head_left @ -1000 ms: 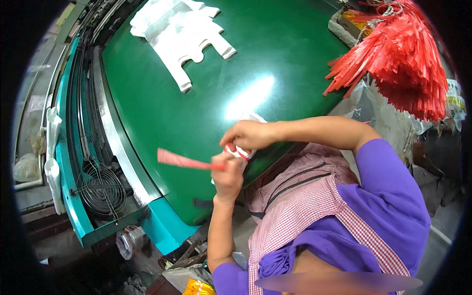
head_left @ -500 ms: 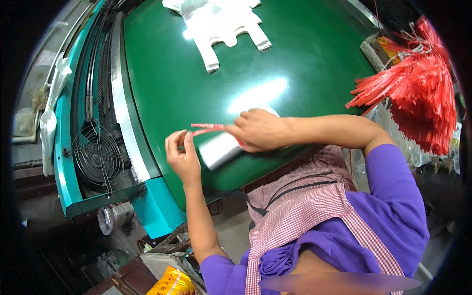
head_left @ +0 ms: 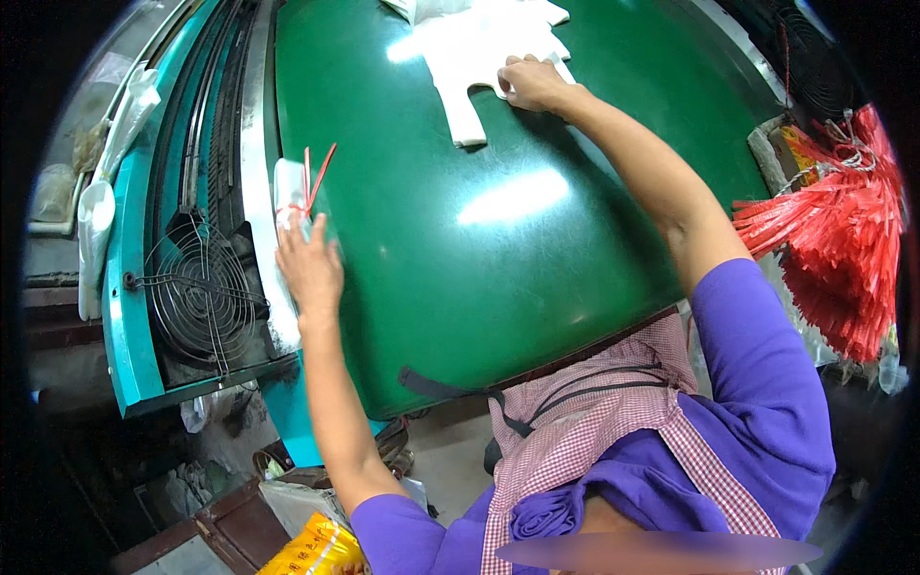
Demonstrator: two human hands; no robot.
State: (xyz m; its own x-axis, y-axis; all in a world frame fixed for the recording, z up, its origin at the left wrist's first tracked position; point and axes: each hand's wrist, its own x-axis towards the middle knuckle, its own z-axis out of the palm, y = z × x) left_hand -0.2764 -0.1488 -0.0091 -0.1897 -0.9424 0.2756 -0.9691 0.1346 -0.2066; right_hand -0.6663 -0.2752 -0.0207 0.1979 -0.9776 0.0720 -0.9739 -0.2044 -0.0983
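At the left edge of the green table [head_left: 402,287], a folded white plastic bag bundle [head_left: 288,182] has a red plastic strip [head_left: 308,182] tied round it, its two ends sticking up. My left hand [head_left: 309,268] lies at the bundle's near end, fingers spread and slightly blurred. A flat stack of white plastic vest bags [head_left: 479,48] rests on the far part of the table, handles toward me. My right arm reaches out to it; my right hand [head_left: 533,82] has its fingers curled on the right handle. The fingertips' underside is hidden.
Red plastic strips [head_left: 834,230] hang in a thick bunch on the right. Left of the table run a metal rail [head_left: 257,125] and a teal machine frame [head_left: 125,307] with a round wire fan guard [head_left: 203,292]. A yellow package [head_left: 316,548] sits low at the left.
The white bundle has moved from in front of me to the table's left edge, the red strip now tied round it. My right hand has left it and reached the bag stack.
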